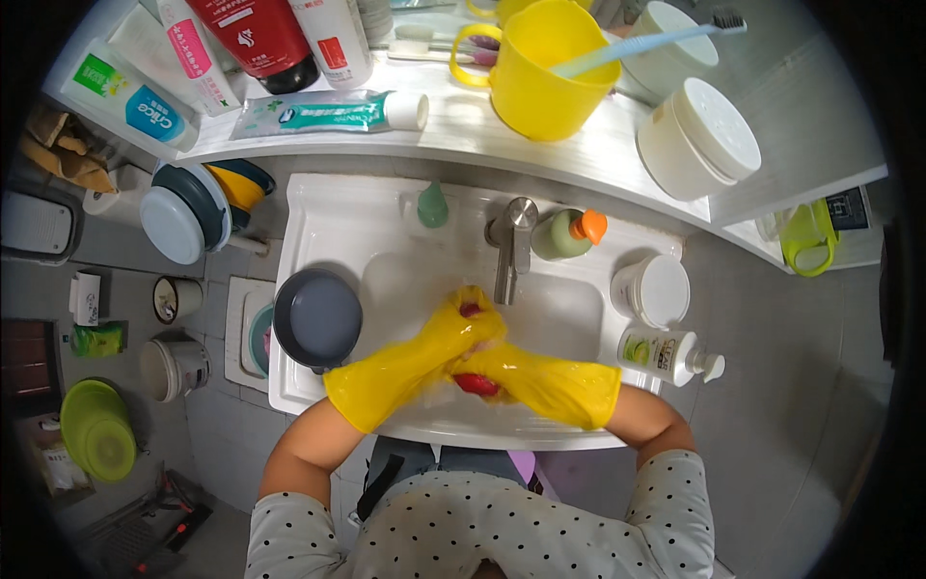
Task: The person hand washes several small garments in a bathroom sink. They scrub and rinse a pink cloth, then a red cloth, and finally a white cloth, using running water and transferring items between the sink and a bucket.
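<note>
Both of my hands wear long yellow rubber gloves and meet over the white sink (333, 227), just in front of the metal faucet (511, 246). My left hand (461, 323) lies on top and my right hand (502, 365) sits under it. They are pressed together around a red thing (475, 384), which peeks out between the fingers. What kind of thing it is I cannot tell; most of it is hidden by the gloves.
A dark grey bowl (316, 317) rests on the sink's left rim. A green bottle with an orange cap (569, 234), a white jar (654, 289) and a pump bottle (666, 355) stand at the right. The shelf above carries a yellow cup (545, 72), a toothpaste tube (333, 113) and white tubs (699, 135).
</note>
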`<action>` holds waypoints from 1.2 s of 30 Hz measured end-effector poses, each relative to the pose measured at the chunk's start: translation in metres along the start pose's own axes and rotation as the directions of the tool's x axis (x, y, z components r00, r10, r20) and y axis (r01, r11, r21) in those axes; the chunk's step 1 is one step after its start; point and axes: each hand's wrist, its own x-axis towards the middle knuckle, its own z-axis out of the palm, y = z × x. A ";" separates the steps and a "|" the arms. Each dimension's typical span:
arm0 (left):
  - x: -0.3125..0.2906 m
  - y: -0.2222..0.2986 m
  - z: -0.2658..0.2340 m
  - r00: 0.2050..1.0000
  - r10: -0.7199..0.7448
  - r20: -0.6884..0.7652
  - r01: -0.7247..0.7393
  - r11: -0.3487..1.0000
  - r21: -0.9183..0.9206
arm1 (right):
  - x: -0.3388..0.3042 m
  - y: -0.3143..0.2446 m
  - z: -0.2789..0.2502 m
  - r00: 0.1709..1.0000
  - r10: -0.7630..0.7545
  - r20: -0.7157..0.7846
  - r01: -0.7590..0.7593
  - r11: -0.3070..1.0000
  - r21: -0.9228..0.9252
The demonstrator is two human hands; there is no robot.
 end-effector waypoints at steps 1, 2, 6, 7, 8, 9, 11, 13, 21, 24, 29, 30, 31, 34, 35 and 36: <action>0.006 -0.005 0.007 0.993 0.054 -0.102 -0.043 0.993 0.108 | 0.025 0.015 -0.001 0.995 -0.093 -0.027 0.093 0.996 0.005; 0.012 -0.014 0.012 0.974 0.118 -0.195 -0.073 0.972 0.221 | 0.059 0.029 -0.005 0.973 -0.215 -0.078 0.210 0.975 -0.072; 0.082 -0.140 -0.015 0.843 0.312 -0.437 -0.141 0.914 0.380 | 0.145 0.089 -0.010 0.831 -0.538 -0.137 0.354 0.704 -0.616; 0.093 -0.166 -0.017 0.818 0.251 -0.517 -0.080 0.940 0.331 | 0.155 0.102 -0.009 0.816 -0.559 -0.146 0.329 0.658 -0.677; 0.099 -0.164 -0.026 0.775 0.210 -0.596 -0.037 0.957 0.288 | 0.154 0.097 -0.006 0.791 -0.592 -0.152 0.326 0.619 -0.714; 0.100 -0.165 -0.034 0.782 0.145 -0.607 -0.029 0.980 0.196 | 0.150 0.095 0.000 0.762 -0.616 -0.199 0.308 0.615 -0.726; 0.088 -0.170 -0.026 0.807 -0.012 -0.591 0.003 1.000 -0.015 | 0.119 0.081 0.014 0.634 -0.722 -0.277 0.345 0.585 -0.734; 0.070 -0.168 -0.015 0.828 -0.158 -0.538 0.041 0.974 -0.224 | 0.111 0.081 0.015 0.760 -0.589 -0.275 0.312 0.702 -0.641; -0.010 -0.074 -0.036 0.930 0.221 0.293 0.064 0.689 -0.722 | 0.052 0.113 0.014 0.556 -0.545 0.627 -0.418 0.469 0.778; -0.018 -0.038 0.009 0.734 0.476 0.484 0.209 0.520 -0.828 | 0.057 0.108 0.044 0.333 -0.843 0.423 -0.657 0.114 0.745; -0.040 -0.004 0.020 0.742 0.541 0.395 -0.022 0.609 -0.793 | -0.001 0.065 0.047 0.530 -0.701 0.478 -0.520 0.176 0.836; -0.050 0.015 0.022 0.805 0.443 0.395 -0.010 0.676 -0.737 | -0.017 0.056 0.039 0.591 -0.633 0.501 -0.458 0.248 0.854; -0.053 0.028 0.024 0.852 0.346 0.394 0.016 0.735 -0.678 | -0.032 0.048 0.030 0.650 -0.568 0.505 -0.388 0.324 0.863; -0.052 0.033 0.030 0.919 0.230 0.321 0.007 0.804 -0.595 | -0.055 0.033 0.011 0.775 -0.252 0.579 -0.313 0.644 0.699; -0.049 0.029 0.033 0.943 0.201 0.266 -0.031 0.847 -0.531 | -0.059 0.024 0.010 0.836 -0.212 0.506 -0.141 0.809 0.571; -0.046 0.025 0.029 0.955 0.164 0.248 -0.036 0.891 -0.453 | -0.052 0.018 0.013 0.907 -0.140 0.398 -0.063 0.888 0.455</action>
